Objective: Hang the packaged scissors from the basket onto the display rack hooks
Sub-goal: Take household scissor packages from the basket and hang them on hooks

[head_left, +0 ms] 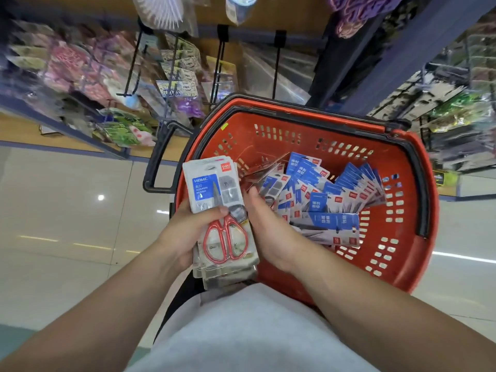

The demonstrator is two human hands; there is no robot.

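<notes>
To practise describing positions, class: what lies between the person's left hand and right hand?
In the head view, a stack of scissor packs lies between the left hand and the right hand; the left hand grips it.

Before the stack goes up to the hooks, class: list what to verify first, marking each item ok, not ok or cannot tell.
1. Left hand grips the stack of packaged scissors: ok.
2. Right hand grip at the stack's edge, fingers hidden: cannot tell.
3. Hang holes lined up through the stack: cannot tell.
4. Free hook on the display rack, blurred: cannot tell.
5. More packs waiting in the basket: ok.
</notes>
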